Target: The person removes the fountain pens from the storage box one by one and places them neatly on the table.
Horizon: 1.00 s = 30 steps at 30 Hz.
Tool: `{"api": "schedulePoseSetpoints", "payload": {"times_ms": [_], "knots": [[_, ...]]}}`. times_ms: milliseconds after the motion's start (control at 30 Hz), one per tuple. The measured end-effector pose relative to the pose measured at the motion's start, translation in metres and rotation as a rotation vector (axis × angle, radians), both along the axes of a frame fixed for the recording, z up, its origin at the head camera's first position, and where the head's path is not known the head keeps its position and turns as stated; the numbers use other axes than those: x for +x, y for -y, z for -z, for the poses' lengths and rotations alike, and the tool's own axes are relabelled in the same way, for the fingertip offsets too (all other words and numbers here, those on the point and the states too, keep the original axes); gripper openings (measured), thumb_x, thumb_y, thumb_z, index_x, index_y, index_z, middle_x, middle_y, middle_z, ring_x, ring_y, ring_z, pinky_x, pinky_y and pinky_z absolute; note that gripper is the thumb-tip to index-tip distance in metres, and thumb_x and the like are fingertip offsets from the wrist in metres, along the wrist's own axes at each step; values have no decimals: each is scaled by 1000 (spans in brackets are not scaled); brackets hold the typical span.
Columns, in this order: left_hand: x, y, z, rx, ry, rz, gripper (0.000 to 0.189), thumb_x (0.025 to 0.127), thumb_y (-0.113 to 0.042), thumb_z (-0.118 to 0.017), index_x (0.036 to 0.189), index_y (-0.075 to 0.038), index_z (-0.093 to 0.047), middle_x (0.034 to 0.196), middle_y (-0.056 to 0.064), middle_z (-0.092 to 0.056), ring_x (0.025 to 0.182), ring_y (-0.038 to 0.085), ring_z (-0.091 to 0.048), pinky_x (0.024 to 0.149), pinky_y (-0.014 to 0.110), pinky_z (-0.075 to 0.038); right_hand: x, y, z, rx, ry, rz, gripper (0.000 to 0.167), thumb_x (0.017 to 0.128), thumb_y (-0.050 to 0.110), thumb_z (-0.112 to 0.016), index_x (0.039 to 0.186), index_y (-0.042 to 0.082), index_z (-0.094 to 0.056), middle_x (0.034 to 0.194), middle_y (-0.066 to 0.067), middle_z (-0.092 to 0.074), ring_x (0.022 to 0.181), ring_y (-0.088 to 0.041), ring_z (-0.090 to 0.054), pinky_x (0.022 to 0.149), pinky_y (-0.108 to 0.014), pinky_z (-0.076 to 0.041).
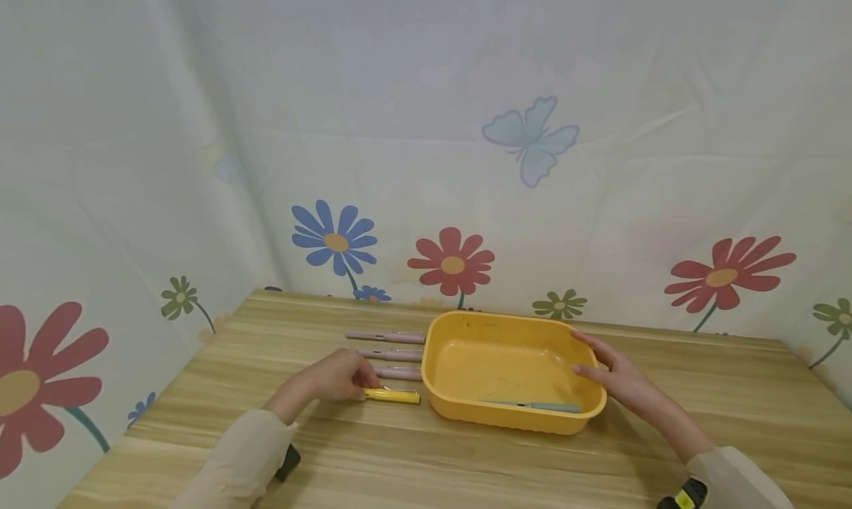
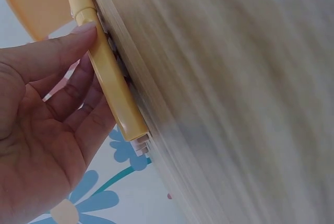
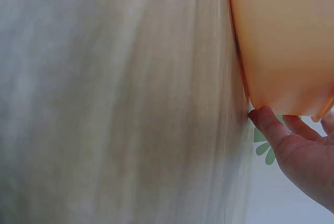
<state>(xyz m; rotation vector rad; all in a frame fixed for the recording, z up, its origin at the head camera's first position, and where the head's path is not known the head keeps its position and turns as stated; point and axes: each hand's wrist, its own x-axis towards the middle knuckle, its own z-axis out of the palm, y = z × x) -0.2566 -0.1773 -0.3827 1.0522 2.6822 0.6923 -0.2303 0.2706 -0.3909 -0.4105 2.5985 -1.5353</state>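
At the left of the yellow plastic box (image 1: 509, 416), my left hand (image 1: 342, 376) pinches a yellow pen (image 1: 393, 396) with a metal clip. In the left wrist view the thumb (image 2: 81, 38) presses along the pen's barrel (image 2: 112, 78), close over the tabletop. My right hand (image 1: 622, 379) holds the box's right end, with fingertips over its rim. More fingers (image 3: 271, 125) touch the end wall low down in the right wrist view. Inside the box, a grey-blue pen (image 1: 549, 406) lies along the near wall.
Three mauve pens (image 1: 393, 373) lie in a row beside the box's left wall, beyond the yellow pen. The wooden table (image 1: 413, 464) ends at the back against a curtain (image 1: 413, 161) printed with flowers and a butterfly.
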Motion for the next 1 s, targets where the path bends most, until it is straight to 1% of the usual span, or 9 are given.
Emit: {"api": "schedulePoseSetpoints", "payload": {"times_ms": [300, 533, 733, 800, 833, 1000], "knots": [[1, 0, 0, 3, 9, -13, 16, 70, 7, -68, 82, -4, -69, 73, -3, -63, 67, 5, -53, 61, 21, -44, 1, 0, 0, 11, -16, 2, 62, 90, 19, -55, 142, 2, -26, 146, -27, -17, 129, -49, -19, 95, -57, -33], [1, 1, 0, 15, 5, -12, 17, 70, 6, -69, 84, -4, -69, 76, -2, -64, 70, 6, -55, 63, 20, -46, 1, 0, 0, 8, -14, 1, 62, 90, 18, -55, 142, 2, -26, 145, -27, -17, 128, -49, -19, 94, -56, -35], [2, 0, -4, 33, 23, -31, 17, 72, 4, -69, 87, -4, -68, 82, -1, -66, 75, 9, -58, 67, 22, -48, 1, 0, 0, 9, -16, 0, 61, 90, 18, -55, 142, 3, -26, 146, -27, -17, 129, -49, -18, 94, -57, -34], [2, 0, -5, 41, 31, -45, 18, 72, 3, -70, 89, -4, -69, 84, 0, -66, 76, 9, -58, 68, 22, -48, 1, 0, 0, 9, -15, 2, 62, 90, 19, -55, 142, 3, -26, 146, -26, -17, 129, -49, -18, 94, -57, -33], [2, -1, -5, 40, 23, -48, 19, 73, 3, -70, 90, -5, -69, 85, 0, -66, 77, 9, -59, 69, 23, -49, 1, 0, 0, 10, -15, 2, 62, 90, 19, -55, 142, 3, -26, 146, -26, -17, 129, -49, -17, 94, -58, -33], [5, -9, -14, 61, 24, -78, 19, 77, 0, -67, 95, -4, -69, 89, 2, -67, 79, 12, -58, 71, 27, -50, 1, 1, -1, 11, 8, 11, 62, 90, 21, -55, 142, 4, -25, 146, -26, -16, 129, -49, -17, 94, -58, -33]]}}
